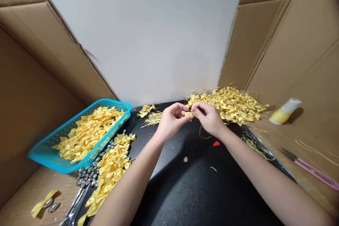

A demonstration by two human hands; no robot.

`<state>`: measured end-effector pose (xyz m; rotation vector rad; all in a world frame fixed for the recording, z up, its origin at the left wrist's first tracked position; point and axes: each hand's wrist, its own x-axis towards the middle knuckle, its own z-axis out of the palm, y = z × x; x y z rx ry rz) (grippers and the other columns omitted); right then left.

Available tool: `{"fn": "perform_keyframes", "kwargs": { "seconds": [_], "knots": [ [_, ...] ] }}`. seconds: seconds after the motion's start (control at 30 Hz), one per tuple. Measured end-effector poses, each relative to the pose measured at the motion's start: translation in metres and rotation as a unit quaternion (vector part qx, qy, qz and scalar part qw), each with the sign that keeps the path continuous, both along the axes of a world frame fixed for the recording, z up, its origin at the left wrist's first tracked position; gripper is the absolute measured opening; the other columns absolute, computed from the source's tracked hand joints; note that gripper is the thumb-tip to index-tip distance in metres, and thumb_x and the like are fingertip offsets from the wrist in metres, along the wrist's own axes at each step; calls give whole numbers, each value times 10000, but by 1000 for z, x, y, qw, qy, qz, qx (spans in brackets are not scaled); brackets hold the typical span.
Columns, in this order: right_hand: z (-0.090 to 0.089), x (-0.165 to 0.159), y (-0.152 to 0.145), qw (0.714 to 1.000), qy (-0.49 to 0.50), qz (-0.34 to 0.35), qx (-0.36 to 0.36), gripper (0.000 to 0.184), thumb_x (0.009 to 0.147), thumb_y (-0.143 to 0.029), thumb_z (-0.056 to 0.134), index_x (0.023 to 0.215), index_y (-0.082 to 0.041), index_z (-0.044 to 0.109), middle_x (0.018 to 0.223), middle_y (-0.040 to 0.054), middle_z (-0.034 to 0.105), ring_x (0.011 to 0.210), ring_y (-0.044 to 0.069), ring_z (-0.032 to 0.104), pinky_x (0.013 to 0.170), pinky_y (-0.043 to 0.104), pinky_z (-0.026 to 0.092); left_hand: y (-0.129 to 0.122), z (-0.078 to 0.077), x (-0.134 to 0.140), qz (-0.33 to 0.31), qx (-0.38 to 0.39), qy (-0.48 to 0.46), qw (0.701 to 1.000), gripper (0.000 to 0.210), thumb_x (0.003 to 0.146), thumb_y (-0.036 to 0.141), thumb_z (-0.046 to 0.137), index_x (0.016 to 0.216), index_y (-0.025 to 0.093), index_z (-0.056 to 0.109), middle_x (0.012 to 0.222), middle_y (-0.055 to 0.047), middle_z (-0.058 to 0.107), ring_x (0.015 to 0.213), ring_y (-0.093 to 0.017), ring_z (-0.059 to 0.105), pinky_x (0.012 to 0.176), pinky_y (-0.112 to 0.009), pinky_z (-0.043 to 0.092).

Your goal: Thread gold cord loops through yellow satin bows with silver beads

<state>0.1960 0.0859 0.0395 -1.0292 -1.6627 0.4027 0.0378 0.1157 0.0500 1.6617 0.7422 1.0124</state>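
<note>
Yellow bow (188,113) in hand: you pinch it betw. L hand (173,117) and R hand (208,116), fingertips closed on it, above the black tabletop (172,197), thin cord (205,138) hanging below. Past R hand, a big pile of corded bows (235,104), apparently done; at L, loose bows (113,160), silver beads (88,176) and a full blue basket (46,160), prob. still to do. This one looks unfinished.

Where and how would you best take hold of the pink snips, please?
I'd pinch the middle of the pink handle from above, likely with the right hand: the snips lie on the cardboard on that side, their dark blades pointing away from the person.
</note>
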Motion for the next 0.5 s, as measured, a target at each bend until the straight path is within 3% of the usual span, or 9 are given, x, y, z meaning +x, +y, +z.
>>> {"fn": "perform_keyframes", "kwargs": {
  "seconds": [0.17,0.3,0.5],
  "knots": [
    [-5,-3,-1,997,79,18,2,298,929,-425,491,742,-198,536,678,-6,501,611,122,440,570,249,364,-2,8,-7,21,112,68,991,196,803,340,665,796,161,585,687,9,608,576,-78,492,543,-205,378],
    [-4,-4,-3,996,77,34,8,280,936,-403,493,752,-197,542,681,-6,500,611,120,438,565,249,356,-3,14,-13,37,215,140,966,170,815,323,653,775,163,614,709,3,639,591,-85,495,572,-213,392],
    [-3,-5,-4,996,68,52,18,238,943,-339,495,762,-196,551,706,-4,520,641,120,461,596,253,362,0,17,-15,14,256,186,949,162,852,315,611,791,167,588,737,-1,618,643,-104,503,620,-229,394]
  ]
}}
